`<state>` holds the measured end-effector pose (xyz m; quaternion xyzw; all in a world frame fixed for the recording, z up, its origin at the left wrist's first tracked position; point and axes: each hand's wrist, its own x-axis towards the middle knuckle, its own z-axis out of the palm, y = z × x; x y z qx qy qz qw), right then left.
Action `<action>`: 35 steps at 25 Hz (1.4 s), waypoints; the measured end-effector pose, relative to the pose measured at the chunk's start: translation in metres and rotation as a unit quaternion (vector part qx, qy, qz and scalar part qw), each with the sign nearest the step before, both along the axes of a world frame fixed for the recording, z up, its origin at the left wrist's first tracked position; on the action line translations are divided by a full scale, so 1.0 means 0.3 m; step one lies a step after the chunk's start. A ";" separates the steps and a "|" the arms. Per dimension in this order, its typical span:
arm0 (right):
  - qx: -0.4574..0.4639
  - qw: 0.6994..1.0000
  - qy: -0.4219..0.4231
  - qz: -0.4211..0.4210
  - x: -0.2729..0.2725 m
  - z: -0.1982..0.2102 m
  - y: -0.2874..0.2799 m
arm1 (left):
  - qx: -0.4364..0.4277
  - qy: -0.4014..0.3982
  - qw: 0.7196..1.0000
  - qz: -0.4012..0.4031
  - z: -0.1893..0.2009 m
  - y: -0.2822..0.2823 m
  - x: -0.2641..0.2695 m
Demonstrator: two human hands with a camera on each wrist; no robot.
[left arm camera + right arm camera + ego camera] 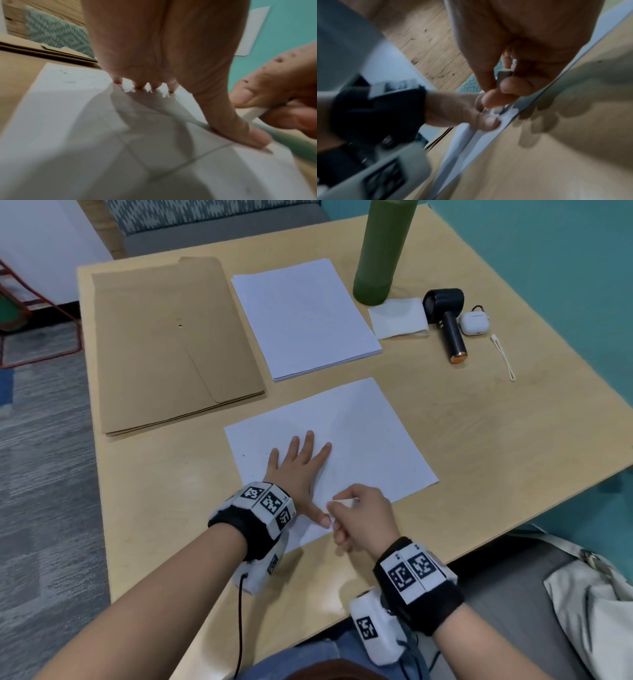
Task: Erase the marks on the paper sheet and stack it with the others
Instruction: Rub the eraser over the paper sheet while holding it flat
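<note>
A single white paper sheet point(363, 440) lies on the wooden table near its front edge, with faint pencil marks by its left side. My left hand point(298, 463) lies flat on the sheet, fingers spread, thumb point(240, 128) pressing near the sheet's near edge. My right hand point(359, 518) pinches a white eraser point(344, 502) and holds it against the paper right beside the left thumb. The eraser point(254, 113) shows as a white block between thumb and fingers in the left wrist view. A stack of white sheets point(305, 316) sits farther back on the table.
Brown envelopes point(171, 344) lie at the back left. A green bottle point(383, 251), a folded tissue point(399, 318), a black handheld fan point(448, 326), a white earbud case point(476, 323) and a white cord point(503, 357) sit at the back right. A bag point(589, 594) lies below the table's right edge.
</note>
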<state>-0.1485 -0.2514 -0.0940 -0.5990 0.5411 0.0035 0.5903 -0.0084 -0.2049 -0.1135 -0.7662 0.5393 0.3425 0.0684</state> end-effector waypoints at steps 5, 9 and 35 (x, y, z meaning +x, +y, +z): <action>-0.100 0.986 0.002 -0.135 -0.024 -0.005 -0.127 | -0.013 0.012 1.000 -0.001 -0.001 0.009 0.012; -0.131 0.989 -0.042 0.059 0.062 -0.005 -0.107 | -0.015 0.016 1.000 0.004 -0.007 0.012 0.015; -0.182 0.878 0.025 0.442 -0.002 -0.007 -0.180 | -0.003 0.025 1.000 0.014 0.006 0.006 0.019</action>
